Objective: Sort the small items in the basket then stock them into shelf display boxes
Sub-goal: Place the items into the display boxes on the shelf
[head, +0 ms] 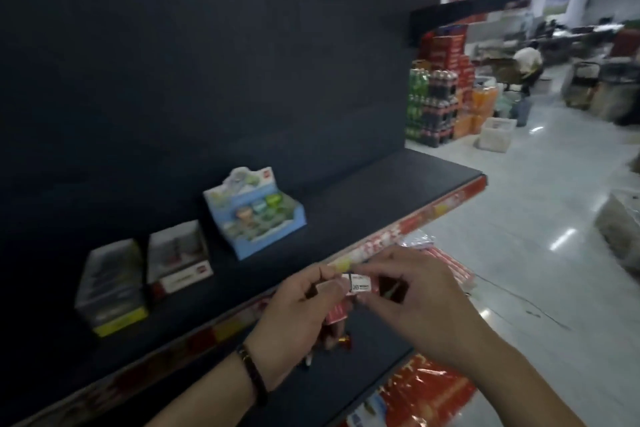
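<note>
My left hand (298, 308) grips a bunch of small items (337, 317), red and white packets, in front of the shelf edge. My right hand (408, 295) pinches a small white packet (362, 284) at the top of that bunch. On the dark shelf (363, 211) stand three display boxes: a blue one (256, 215) with green and blue items, a white and red one (178, 258), and a grey and yellow one (110, 288) at the left. The basket is not in view.
A red price strip (446, 208) runs along the shelf's front edge. Red and clear packaged goods (426, 388) lie on the lower level below my hands. Stacked drink bottles and red cartons (440, 94) stand beyond the shelf end; pale floor (519, 218) opens to the right.
</note>
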Demonstrator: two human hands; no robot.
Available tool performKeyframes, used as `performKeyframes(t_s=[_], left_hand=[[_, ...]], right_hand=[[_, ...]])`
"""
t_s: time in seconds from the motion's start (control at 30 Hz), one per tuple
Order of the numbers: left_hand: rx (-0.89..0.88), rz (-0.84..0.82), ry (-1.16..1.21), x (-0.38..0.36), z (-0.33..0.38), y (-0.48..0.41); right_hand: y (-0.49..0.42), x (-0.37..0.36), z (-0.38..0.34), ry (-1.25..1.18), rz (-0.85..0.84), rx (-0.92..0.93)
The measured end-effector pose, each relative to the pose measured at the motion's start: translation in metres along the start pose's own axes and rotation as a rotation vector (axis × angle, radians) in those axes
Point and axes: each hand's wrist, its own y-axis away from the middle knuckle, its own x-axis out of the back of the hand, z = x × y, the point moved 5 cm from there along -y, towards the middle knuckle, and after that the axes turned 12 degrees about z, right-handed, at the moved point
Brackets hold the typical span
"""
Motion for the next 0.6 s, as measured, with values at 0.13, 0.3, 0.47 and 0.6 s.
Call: performKeyframes(t_s=[0.13, 0.3, 0.47, 0.6], left_hand=[[-0.028, 0.131, -0.088, 0.084, 0.007, -0.006], [-0.045, 0.333, -0.222, 0.168, 0.008, -0.009], [-0.093, 0.563, -0.684, 0.229, 0.017, -0.007], [0.014, 0.564, -0.801, 0.249, 0.019, -0.003]], right_hand=[[-0.048, -0.07, -0.035, 0.058, -0.199, 0.167], [-0.104, -0.138, -0.061, -0.01, -0.269, 0.201], [-0.155, -0.203, -0.071, 0.007, -0.378, 0.218], [-0.177, -0.249, -0.084, 0.013, -0.454, 0.283]])
